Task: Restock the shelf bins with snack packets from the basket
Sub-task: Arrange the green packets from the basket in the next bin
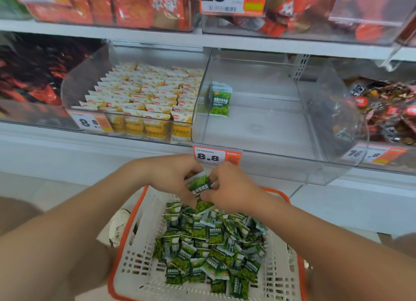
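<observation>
A white basket with an orange rim [135, 267] sits below me, holding several small green snack packets [209, 251]. Above its far end my left hand [171, 177] and my right hand [231, 186] meet and together pinch a small stack of green packets [200, 188]. On the shelf ahead stands a clear plastic bin [258, 125], nearly bare, with a short upright stack of green packets [220, 99] against its left wall.
The clear bin to the left [139, 98] is packed with rows of yellow-white packets. A bin of dark red packets [387, 114] stands at the right. An orange price tag reading 8.8 [210, 156] hangs just above my hands. Upper shelf bins hold red packets.
</observation>
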`<move>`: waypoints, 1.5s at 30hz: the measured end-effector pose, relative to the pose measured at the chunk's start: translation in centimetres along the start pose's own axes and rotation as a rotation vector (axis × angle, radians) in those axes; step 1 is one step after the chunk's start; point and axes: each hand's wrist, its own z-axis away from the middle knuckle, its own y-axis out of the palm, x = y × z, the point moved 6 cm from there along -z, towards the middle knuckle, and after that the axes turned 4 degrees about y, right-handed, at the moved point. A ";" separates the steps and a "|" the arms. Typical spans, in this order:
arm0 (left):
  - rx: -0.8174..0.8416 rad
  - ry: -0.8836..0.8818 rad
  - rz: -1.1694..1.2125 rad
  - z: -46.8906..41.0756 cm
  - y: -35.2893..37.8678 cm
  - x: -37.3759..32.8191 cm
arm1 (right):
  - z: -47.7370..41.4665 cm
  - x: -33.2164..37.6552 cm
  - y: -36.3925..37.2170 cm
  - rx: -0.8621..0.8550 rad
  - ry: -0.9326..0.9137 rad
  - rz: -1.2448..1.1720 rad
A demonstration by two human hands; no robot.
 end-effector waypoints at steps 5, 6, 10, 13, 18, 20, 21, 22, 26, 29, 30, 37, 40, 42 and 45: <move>-0.012 -0.032 0.032 2.4 -2.2 -1.8 | 1.8 1.4 -1.7 -0.042 0.045 -0.079; -0.023 -0.031 0.023 2.7 -2.7 -2.5 | 2.1 1.7 -2.3 -0.048 0.045 -0.089; -0.059 0.040 0.010 3.8 -4.6 -5.4 | 3.3 2.5 -4.3 -0.032 0.077 -0.288; -0.102 0.077 0.103 5.1 -6.4 -6.7 | 4.2 2.9 -5.6 0.015 0.119 -0.534; -0.391 0.088 0.215 6.3 -10.6 -7.7 | 3.5 3.5 -9.6 -0.096 0.135 -0.709; -0.587 0.062 0.179 6.1 -12.3 -6.9 | 2.4 3.1 -11.2 -0.188 0.170 -0.788; -0.685 0.045 0.164 5.9 -12.9 -6.1 | 1.7 2.8 -12.0 -0.234 0.185 -0.820; -0.779 0.025 0.148 5.5 -13.3 -5.3 | 1.0 2.5 -12.5 -0.274 0.205 -0.840; -0.921 -0.084 0.016 3.0 -13.2 -3.7 | -3.0 0.4 -13.1 -0.377 0.280 -0.731; -0.781 -0.129 -0.083 0.7 -12.1 -3.6 | -6.3 -0.9 -12.5 -0.365 0.290 -0.593; -0.756 -0.131 -0.091 0.2 -11.9 -3.6 | -7.2 -1.4 -12.2 -0.365 0.289 -0.570; -0.696 -0.204 -0.221 -0.6 -12.2 -2.9 | -12.6 -2.7 -12.2 -0.428 0.269 -0.316; -0.649 -0.206 -0.284 -0.9 -12.3 -3.1 | -14.4 -2.9 -12.7 -0.412 0.325 -0.236; -0.606 -0.204 -0.298 -1.0 -12.5 -3.2 | -15.6 -2.8 -12.8 -0.407 0.348 -0.163; -0.539 -0.199 -0.299 -1.0 -12.7 -3.3 | -16.9 -2.6 -12.8 -0.466 0.353 -0.086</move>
